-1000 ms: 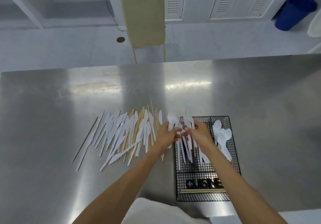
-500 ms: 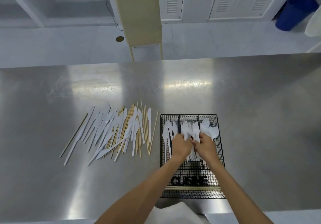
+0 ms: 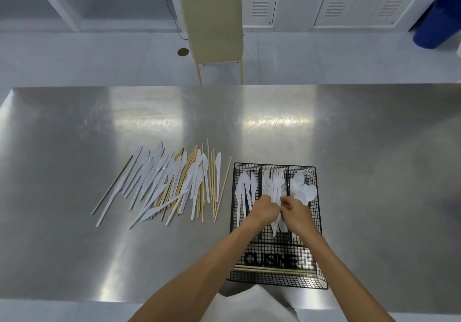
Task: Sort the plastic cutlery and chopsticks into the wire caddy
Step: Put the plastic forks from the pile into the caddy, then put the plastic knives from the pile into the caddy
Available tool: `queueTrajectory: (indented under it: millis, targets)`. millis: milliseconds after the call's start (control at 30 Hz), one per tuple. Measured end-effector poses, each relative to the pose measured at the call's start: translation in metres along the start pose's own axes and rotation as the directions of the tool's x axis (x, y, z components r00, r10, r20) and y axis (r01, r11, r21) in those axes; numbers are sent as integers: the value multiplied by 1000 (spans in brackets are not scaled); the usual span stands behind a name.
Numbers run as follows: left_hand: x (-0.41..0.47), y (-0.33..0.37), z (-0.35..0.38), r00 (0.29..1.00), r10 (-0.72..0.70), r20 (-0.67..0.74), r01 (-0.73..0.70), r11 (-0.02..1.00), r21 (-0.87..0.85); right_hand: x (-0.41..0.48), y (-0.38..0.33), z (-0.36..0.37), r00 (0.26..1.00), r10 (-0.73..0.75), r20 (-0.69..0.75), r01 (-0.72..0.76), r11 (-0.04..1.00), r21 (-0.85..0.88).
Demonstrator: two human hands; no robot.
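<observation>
A black wire caddy (image 3: 314,221) sits on the steel table, near its front edge. White plastic knives (image 3: 244,187) lie in its left slot, white forks (image 3: 274,184) in the middle slot, white spoons (image 3: 303,189) in the right slot. A pair of wooden chopsticks (image 3: 272,269) lies across the caddy's front compartment. My left hand (image 3: 265,208) and my right hand (image 3: 294,209) meet over the middle slot, both closed on the bunch of forks. To the left a loose spread of white knives (image 3: 154,184) and wooden chopsticks (image 3: 212,184) covers the table.
The steel table (image 3: 374,172) stretches wide on both sides. Beyond its far edge stands a beige chair (image 3: 212,17). A blue bin (image 3: 439,22) is at the far right by white cabinets. White cloth (image 3: 249,306) shows at the table's near edge.
Both hands carried the bunch of forks from above the caddy's far edge down into the middle slot. The view has shifted, so the caddy now sits more centred.
</observation>
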State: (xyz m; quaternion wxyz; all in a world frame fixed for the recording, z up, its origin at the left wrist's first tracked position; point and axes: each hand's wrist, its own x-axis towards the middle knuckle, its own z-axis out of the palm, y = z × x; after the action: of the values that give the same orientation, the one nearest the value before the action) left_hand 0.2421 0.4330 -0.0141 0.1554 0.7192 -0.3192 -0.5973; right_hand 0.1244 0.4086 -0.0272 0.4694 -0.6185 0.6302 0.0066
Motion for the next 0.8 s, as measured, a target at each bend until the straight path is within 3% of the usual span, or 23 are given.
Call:
queueTrajectory:
  millis: [200, 300, 467, 567, 667, 800]
  targets:
    - [-7, -12, -1, 983, -1, 183, -11, 998, 63, -7, 1, 7, 1000, 26, -10, -27, 996, -80]
    - [-14, -18, -4, 978, 8, 210, -24, 997, 75, -10, 1, 10, 998, 64, -30, -67, 991, -114]
    - [-18, -25, -20, 979, 112, 171, -128, 988, 85, -18, -1, 18, 993, 98, -61, -109, 970, -217]
    - [-21, -40, -51, 975, 201, 98, -206, 977, 44, -30, -29, 33, 989, 31, -144, -73, 953, -294]
    - [-27, -35, -76, 957, 291, 0, -291, 955, 52, -31, -52, 31, 977, -46, -208, -4, 971, -238]
    - [-37, -74, -139, 929, 335, -157, -331, 942, 51, -32, -93, 74, 984, -60, -166, 37, 989, -140]
